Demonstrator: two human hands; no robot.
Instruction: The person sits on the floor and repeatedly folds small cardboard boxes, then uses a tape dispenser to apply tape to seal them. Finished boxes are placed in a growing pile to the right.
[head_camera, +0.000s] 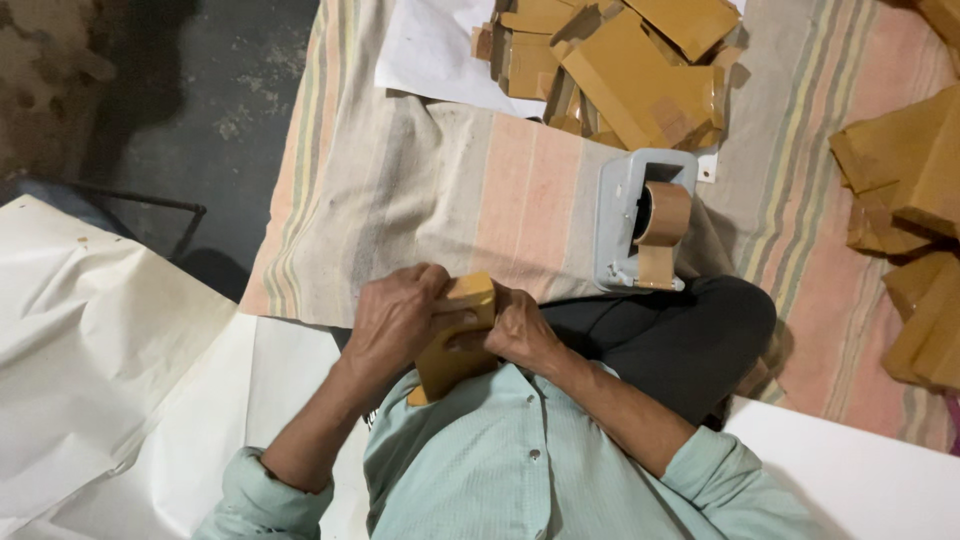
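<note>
Currently, in the head view, my left hand and right hand are both closed around a small brown packet, held against my lap. Keeping the thumbs pressed flat along its folded edge should hold the wrap tight. A grey tape dispenser sits just ahead on the striped cloth. Finished brown packets lie piled beyond it, and more at right.
</note>
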